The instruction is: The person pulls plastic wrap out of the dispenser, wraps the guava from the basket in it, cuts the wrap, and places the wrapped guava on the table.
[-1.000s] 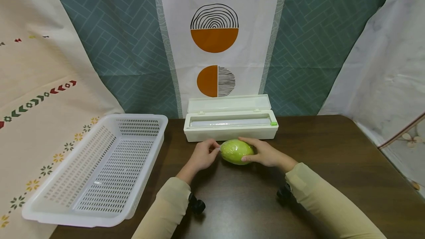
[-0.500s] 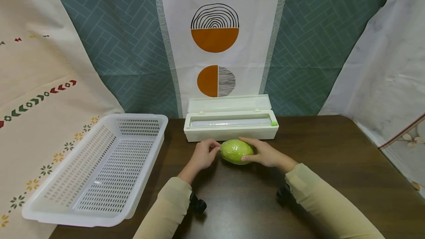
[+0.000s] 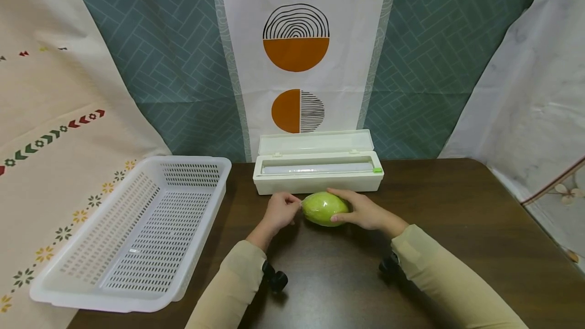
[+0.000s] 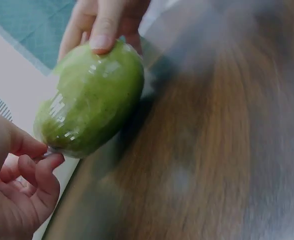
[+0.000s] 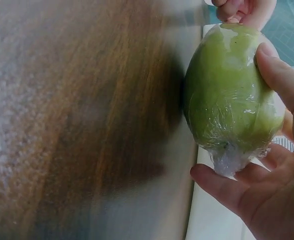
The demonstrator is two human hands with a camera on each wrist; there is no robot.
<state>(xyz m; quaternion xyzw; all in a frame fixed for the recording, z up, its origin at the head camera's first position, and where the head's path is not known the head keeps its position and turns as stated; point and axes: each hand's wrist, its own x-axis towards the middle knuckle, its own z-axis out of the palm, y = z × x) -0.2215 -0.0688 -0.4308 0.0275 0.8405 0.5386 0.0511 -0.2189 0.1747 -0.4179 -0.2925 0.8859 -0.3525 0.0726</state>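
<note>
A green mango-like fruit (image 3: 323, 209), wrapped in clear cling film, is held sideways just in front of the white box. My right hand (image 3: 365, 211) grips its right end, thumb on the near side and fingers around the far side. My left hand (image 3: 279, 213) pinches the gathered film at the left end between thumb and forefinger, as the left wrist view shows at the film twist (image 4: 50, 152). In the right wrist view, a bunched film tail (image 5: 227, 161) sticks out of the other end, close to my right fingers.
Behind the fruit, a white cling film box (image 3: 315, 185) stands with its lid raised and a film roll (image 3: 317, 168) inside. A white perforated basket (image 3: 201, 263) sits to the left on the dark wooden table (image 3: 338, 288). Patterned cloths hang behind.
My left hand has turned slightly at the wrist, still pinching the film end. The fruit and my right hand have shifted very slightly left.
</note>
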